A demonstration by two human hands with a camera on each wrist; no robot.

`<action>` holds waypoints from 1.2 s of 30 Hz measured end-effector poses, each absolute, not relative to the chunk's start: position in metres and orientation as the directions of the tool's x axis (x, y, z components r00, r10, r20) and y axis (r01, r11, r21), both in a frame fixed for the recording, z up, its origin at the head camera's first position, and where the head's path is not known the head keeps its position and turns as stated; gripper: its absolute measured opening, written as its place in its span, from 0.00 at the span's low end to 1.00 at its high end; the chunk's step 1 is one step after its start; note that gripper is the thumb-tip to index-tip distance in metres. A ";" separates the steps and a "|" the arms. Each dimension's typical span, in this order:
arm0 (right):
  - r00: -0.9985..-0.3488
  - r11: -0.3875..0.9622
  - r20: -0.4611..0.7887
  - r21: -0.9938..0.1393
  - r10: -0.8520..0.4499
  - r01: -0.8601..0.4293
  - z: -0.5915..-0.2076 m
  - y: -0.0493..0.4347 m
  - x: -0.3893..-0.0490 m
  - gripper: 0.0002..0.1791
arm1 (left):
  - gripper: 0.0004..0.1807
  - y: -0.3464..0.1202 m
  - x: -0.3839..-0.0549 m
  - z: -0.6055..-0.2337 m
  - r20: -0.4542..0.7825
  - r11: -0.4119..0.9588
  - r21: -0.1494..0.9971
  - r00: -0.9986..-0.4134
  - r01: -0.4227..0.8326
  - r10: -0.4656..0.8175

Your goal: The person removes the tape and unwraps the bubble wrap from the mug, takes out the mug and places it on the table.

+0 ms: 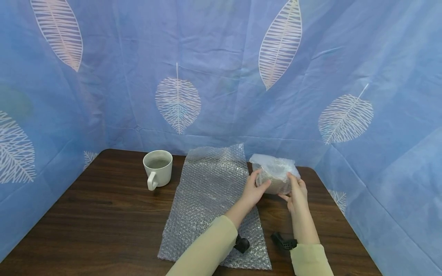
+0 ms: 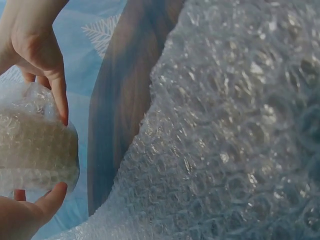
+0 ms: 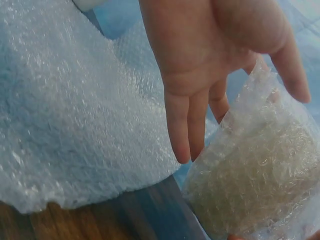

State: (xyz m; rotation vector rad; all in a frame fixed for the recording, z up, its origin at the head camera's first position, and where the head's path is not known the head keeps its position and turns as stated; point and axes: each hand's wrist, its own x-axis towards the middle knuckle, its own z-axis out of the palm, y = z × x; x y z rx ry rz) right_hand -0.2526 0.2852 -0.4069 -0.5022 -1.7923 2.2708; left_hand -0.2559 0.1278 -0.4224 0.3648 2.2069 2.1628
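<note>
A bubble-wrapped bundle (image 1: 275, 184) is at the right rear of the table, between both hands. Something beige shows through its cloudy wrapping, but its kind cannot be made out. On the bundle's left side, my left hand (image 1: 253, 189) grips with thumb and fingers apart. My right hand (image 1: 297, 191) holds the opposite side, its thumb near the top and fingers lower down. Loose plastic juts from the top of the bundle (image 2: 40, 145) in the left wrist view. A long flat bubble wrap sheet (image 1: 207, 199) lies under my left forearm.
A white mug (image 1: 164, 173) stands upright left of the sheet, handle toward the front. The dark wooden table (image 1: 103, 218) ends at a blue leaf-patterned curtain (image 1: 221, 103) behind and along the sides. Black wrist-worn devices (image 1: 284, 242) show near both sleeves.
</note>
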 end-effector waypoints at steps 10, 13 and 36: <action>-0.925 -0.238 -0.081 -0.971 0.371 -0.010 -0.399 0.268 -0.244 0.26 | 0.28 0.125 -0.258 -0.415 0.132 -0.077 0.989 -0.986 0.124 0.105; -0.929 -0.234 -0.069 -0.972 0.362 -0.019 -0.397 0.264 -0.242 0.32 | 0.30 0.122 -0.257 -0.412 0.144 -0.096 0.986 -0.986 0.135 0.087; -0.955 -0.237 -0.072 -0.971 0.289 0.001 -0.389 0.236 -0.231 0.50 | 0.33 0.096 -0.253 -0.405 0.165 -0.119 0.979 -0.986 0.164 -0.004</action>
